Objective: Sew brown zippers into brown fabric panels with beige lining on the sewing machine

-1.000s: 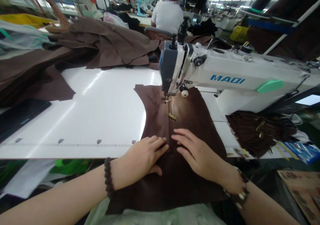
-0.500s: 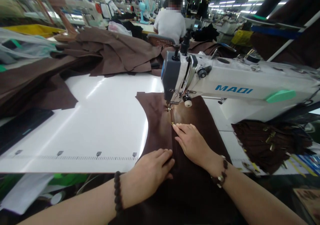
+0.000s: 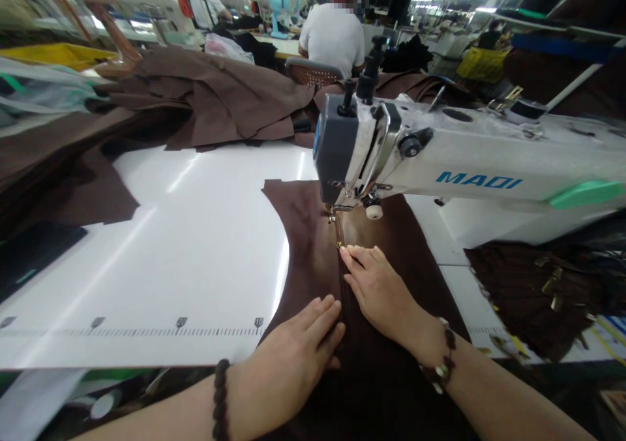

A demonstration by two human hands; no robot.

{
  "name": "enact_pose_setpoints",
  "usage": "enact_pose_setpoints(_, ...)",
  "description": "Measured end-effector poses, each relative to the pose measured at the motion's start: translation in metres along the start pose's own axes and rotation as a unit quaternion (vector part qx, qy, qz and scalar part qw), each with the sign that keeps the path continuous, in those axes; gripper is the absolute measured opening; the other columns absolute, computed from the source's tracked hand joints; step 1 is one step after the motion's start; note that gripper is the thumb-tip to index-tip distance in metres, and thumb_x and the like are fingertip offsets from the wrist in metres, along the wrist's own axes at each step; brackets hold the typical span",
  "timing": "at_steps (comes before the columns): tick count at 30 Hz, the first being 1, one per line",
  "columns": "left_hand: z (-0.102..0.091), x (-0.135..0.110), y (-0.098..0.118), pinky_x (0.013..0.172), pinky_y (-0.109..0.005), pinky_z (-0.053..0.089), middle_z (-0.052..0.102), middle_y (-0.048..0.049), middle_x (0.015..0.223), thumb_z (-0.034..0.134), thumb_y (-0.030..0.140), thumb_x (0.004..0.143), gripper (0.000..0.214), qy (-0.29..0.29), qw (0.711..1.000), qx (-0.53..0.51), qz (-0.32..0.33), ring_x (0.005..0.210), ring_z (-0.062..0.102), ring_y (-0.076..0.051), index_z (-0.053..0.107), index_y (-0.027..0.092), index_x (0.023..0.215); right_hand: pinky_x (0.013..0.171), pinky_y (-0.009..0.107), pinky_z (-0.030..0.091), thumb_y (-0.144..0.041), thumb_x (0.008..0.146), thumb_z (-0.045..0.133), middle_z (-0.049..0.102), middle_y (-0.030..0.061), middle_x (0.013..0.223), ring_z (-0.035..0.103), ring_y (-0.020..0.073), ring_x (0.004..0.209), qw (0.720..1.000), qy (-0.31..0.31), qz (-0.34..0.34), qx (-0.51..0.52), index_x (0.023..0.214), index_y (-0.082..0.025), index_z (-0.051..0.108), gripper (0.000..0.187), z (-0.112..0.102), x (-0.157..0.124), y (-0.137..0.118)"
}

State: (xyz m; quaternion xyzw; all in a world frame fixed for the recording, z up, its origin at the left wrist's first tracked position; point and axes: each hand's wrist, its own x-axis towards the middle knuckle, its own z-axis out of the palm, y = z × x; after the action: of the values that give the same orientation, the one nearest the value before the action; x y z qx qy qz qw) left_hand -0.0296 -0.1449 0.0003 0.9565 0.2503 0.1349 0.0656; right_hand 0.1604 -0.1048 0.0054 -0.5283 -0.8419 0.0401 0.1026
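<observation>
A dark brown fabric piece [image 3: 308, 232] lies on the white table [image 3: 195, 245] under the needle of a white MAQI sewing machine [image 3: 440, 160]. A zipper [image 3: 338, 235] runs down its middle from the presser foot. My left hand [image 3: 298, 349] lies flat on the fabric just left of the zipper, fingers stretched out. My right hand [image 3: 374, 284] rests flat on the fabric right of the zipper, its fingertips touching the brass zipper pull close below the presser foot.
Heaps of brown fabric [image 3: 220, 95] cover the table's back and left. A pile of dark brown zippers [image 3: 533, 291] lies at the right under the machine arm. A ruler strip [image 3: 147, 331] runs along the front edge. A person in a white shirt [image 3: 332, 33] sits beyond.
My right hand has slid forward along the zipper up to the pull near the presser foot. My left hand stayed flat beside the zipper. The view has shifted closer to the machine.
</observation>
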Motion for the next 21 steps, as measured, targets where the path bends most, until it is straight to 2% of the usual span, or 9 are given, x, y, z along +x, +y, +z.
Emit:
enact_pose_setpoints(6, 0.0, 0.007, -0.013, 0.096, -0.043, 0.046, 0.052, -0.0181, 0.124, 0.058, 0.024, 0.084, 0.031, 0.011, 1.0, 0.009, -0.005, 0.115, 0.05, -0.031, 0.059, 0.008, 0.112, 0.098, 0.043, 0.036, -0.015, 0.088, 0.038, 0.051, 0.012, 0.114, 0.043, 0.0227, 0.105, 1.0, 0.013, -0.002, -0.014, 0.126, -0.008, 0.045, 0.039, 0.005, 0.014, 0.003)
enact_pose_setpoints(10, 0.0, 0.012, -0.022, 0.097, -0.044, 0.045, 0.053, -0.0191, 0.123, 0.054, 0.024, 0.086, 0.03, 0.003, 1.0, 0.005, -0.001, 0.116, 0.049, -0.031, 0.06, 0.008, 0.111, 0.089, 0.04, 0.042, -0.016, 0.088, 0.036, 0.052, 0.0143, 0.106, 0.043, 0.0234, 0.096, 1.0, 0.01, 0.022, -0.019, 0.126, -0.004, 0.045, 0.04, 0.005, 0.026, 0.002)
enact_pose_setpoints(14, -0.003, 0.018, -0.032, 0.098, -0.045, 0.043, 0.051, -0.0198, 0.125, 0.05, 0.024, 0.088, 0.031, -0.005, 1.0, 0.004, -0.002, 0.117, 0.048, -0.031, 0.059, 0.008, 0.113, 0.086, 0.04, 0.043, -0.016, 0.089, 0.033, 0.051, 0.016, 0.104, 0.042, 0.0248, 0.095, 0.998, 0.015, 0.054, -0.026, 0.126, -0.004, 0.045, 0.042, 0.005, 0.04, 0.0)
enact_pose_setpoints(17, -0.004, 0.022, -0.039, 0.099, -0.044, 0.042, 0.051, -0.0196, 0.125, 0.049, 0.024, 0.089, 0.031, -0.012, 1.0, 0.004, -0.004, 0.118, 0.047, -0.031, 0.058, 0.007, 0.113, 0.087, 0.041, 0.042, -0.015, 0.088, 0.032, 0.052, 0.0173, 0.106, 0.043, 0.0256, 0.095, 0.998, 0.018, 0.057, -0.031, 0.126, -0.002, 0.045, 0.042, 0.006, 0.049, 0.001)
enact_pose_setpoints(21, -0.003, 0.026, -0.047, 0.101, -0.044, 0.04, 0.05, -0.0197, 0.126, 0.048, 0.025, 0.09, 0.032, -0.016, 1.0, 0.006, -0.003, 0.12, 0.045, -0.03, 0.056, 0.007, 0.115, 0.096, 0.044, 0.038, -0.017, 0.088, 0.033, 0.052, 0.019, 0.114, 0.044, 0.0255, 0.104, 0.999, 0.029, 0.024, 0.0, 0.126, -0.001, 0.044, 0.043, 0.006, 0.055, 0.013)
